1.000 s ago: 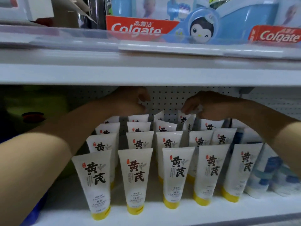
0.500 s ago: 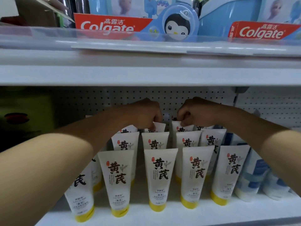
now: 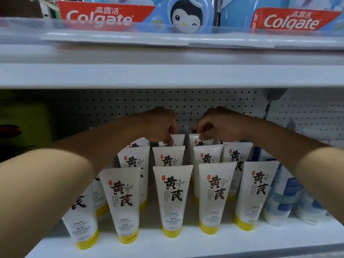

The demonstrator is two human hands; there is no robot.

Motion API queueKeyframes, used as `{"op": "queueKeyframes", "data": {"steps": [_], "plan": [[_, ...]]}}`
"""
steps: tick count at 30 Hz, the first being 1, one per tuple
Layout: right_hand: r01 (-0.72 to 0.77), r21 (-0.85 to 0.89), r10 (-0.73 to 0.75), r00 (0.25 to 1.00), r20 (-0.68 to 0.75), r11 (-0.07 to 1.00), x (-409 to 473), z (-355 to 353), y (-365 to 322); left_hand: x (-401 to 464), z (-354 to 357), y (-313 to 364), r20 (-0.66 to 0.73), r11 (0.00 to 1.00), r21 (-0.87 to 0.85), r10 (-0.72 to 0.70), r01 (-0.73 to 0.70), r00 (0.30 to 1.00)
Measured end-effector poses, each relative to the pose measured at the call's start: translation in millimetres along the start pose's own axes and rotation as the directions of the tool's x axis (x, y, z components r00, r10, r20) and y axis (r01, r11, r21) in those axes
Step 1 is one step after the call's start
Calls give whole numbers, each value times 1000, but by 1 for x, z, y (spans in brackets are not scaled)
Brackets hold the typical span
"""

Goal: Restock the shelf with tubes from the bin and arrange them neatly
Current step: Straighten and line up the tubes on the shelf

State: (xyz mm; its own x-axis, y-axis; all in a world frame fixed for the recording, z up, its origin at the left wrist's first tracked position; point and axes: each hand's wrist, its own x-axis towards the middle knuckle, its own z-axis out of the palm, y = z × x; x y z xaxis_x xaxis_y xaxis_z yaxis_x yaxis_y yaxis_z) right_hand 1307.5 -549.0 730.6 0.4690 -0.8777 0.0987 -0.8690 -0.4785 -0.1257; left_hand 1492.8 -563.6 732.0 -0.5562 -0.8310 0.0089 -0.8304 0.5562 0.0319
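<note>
Pinching back-row tubes' top edges, left hand (image 3: 163, 125) one tube (image 3: 176, 139), right hand (image 3: 214, 123) its neighbour (image 3: 197, 140)

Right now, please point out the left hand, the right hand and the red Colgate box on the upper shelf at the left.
left hand (image 3: 162, 125): head view, knuckles.
right hand (image 3: 214, 123): head view, knuckles.
red Colgate box (image 3: 104, 14): head view, front face.

White shelf (image 3: 186, 244) carries rows of upright yellow-capped tubes (image 3: 172, 198)

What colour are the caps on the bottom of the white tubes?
Yellow: each cap is bright yellow, clearest in the head view's front row.
</note>
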Motion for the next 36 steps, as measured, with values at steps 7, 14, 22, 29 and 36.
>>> {"op": "queueKeyframes", "data": {"steps": [7,14,22,29,36], "plan": [[-141,93,154,975,-159,986,-11,-26,20,0,-9,3,-91,981,-194,-24,6,996],[-216,-69,219,975,39,974,-19,-20,41,5,-16,12,-129,968,-248,-76,42,989],[-137,-167,151,985,77,976,-25,-16,48,10,-21,9,-173,982,-187,-74,41,982],[-144,-107,148,989,31,984,-26,-18,49,21,-14,-10,-227,981,-115,-177,154,958],[-84,29,88,971,-220,996,-15,-29,39,33,-6,-22,-8,963,24,-267,267,964]]}}
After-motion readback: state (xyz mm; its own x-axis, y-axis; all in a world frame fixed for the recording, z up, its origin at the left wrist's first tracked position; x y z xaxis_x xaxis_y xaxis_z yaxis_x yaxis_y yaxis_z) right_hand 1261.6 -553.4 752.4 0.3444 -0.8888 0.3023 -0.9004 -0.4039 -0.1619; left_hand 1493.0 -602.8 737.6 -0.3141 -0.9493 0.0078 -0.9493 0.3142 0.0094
